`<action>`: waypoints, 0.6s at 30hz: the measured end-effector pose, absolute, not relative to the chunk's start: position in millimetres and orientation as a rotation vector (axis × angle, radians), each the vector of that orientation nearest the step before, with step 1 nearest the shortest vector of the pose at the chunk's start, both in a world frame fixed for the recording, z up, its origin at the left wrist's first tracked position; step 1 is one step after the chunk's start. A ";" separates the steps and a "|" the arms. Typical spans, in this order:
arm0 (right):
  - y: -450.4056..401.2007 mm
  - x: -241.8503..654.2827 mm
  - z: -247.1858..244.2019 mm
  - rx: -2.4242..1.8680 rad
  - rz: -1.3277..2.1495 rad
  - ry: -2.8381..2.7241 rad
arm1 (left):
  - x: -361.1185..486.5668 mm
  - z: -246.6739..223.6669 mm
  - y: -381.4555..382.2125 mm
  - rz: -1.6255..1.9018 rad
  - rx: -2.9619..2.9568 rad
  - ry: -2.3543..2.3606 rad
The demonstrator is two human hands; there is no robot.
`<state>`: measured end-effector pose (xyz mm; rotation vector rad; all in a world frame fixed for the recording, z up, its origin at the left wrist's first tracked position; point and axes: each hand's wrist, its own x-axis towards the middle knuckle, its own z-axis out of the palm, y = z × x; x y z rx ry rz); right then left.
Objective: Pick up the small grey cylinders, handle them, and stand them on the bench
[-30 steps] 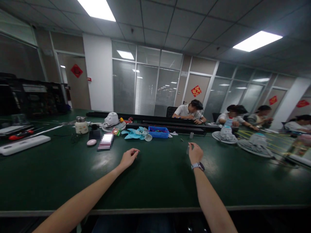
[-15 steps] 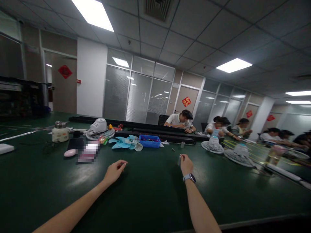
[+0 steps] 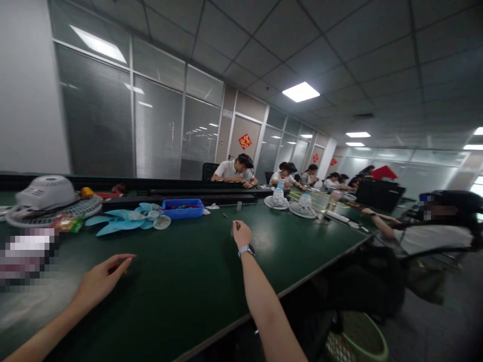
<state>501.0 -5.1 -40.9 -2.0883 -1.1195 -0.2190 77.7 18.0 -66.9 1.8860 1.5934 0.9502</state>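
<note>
My right hand (image 3: 242, 235), with a watch (image 3: 247, 249) on its wrist, is closed in a pinch above the green table (image 3: 169, 281). At its fingertips is a small greyish cylinder, mostly blurred and hidden now. Beyond that hand stand a similar small grey cylinder (image 3: 239, 205) and a tiny thin piece (image 3: 225, 215) on the tabletop. My left hand (image 3: 98, 281) is over the table at left, thumb and index tips nearly together. Whatever may lie between them is too small to make out. Blue fan blades (image 3: 126, 220) lie beyond it.
A blue bin (image 3: 183, 208) holds small parts behind the fan blades. At far left sits a white fan head (image 3: 47, 193) on its grille. Two more fan parts (image 3: 277, 200) stand farther right. People work along the table; a green basket (image 3: 372, 337) stands below the edge.
My view has turned right, so table items shift left and the near edge, a seated person and the basket appear. Both hands keep much the same pose.
</note>
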 end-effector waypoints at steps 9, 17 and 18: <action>-14.7 492.9 -41.7 -2.072 -0.045 -1.103 | 77.2 -70.4 12.2 0.973 1.977 1.511; -12.2 409.0 -46.4 -1.638 0.194 -1.430 | 89.8 -63.0 -2.9 1.106 1.922 1.430; -15.8 393.2 -46.9 -1.557 0.268 -1.494 | 90.2 -63.3 -3.1 1.112 1.914 1.424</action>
